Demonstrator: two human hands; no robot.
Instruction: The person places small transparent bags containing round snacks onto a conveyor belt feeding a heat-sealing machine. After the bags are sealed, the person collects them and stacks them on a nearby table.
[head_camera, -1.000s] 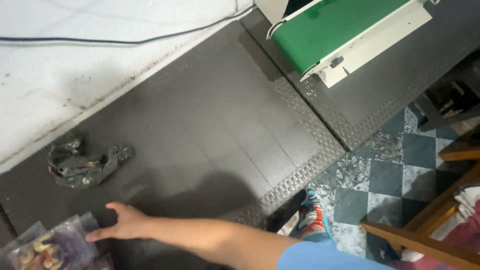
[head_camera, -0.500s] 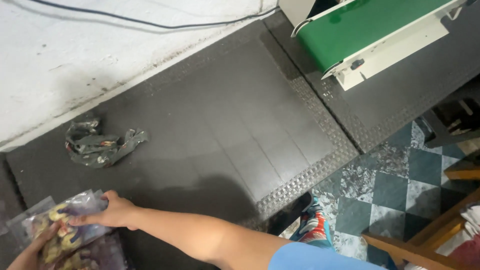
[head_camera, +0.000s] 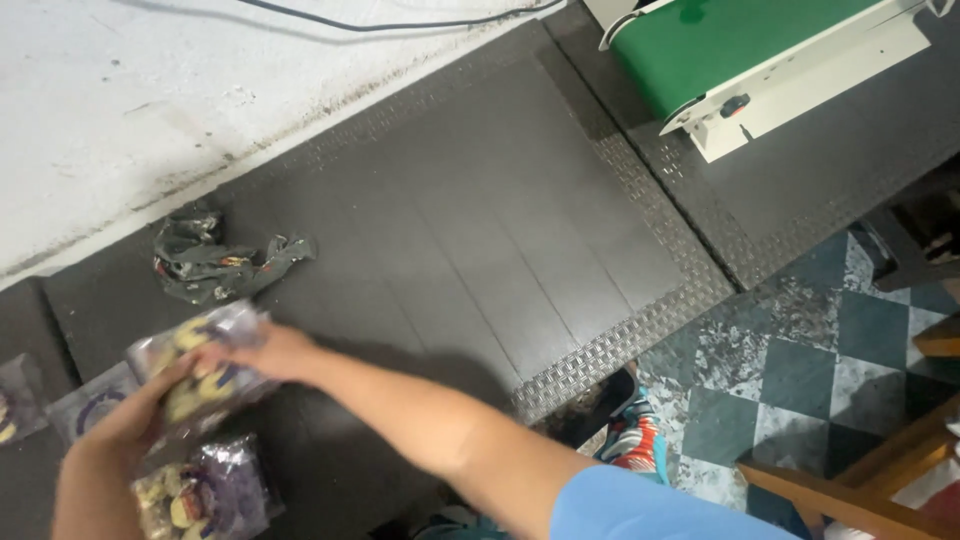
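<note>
Holding a clear plastic packet (head_camera: 205, 365) of small round pieces between both hands, just above the dark rubber floor mat (head_camera: 480, 230). Left hand (head_camera: 135, 420) is curling under its near end, fingers partly closed; right hand (head_camera: 265, 352) is pinching the far edge. Packet is looking light, soft and crinkly, likely slippery film with loose contents shifting inside; gripping by the edges or cradling underneath seems safest. Similar packets are lying near: one below (head_camera: 205, 495), flatter ones at left (head_camera: 85, 400). Farther off, a crumpled dark wrapper (head_camera: 215, 262) is lying on the mat; beyond, a green conveyor belt (head_camera: 740, 45).
</note>
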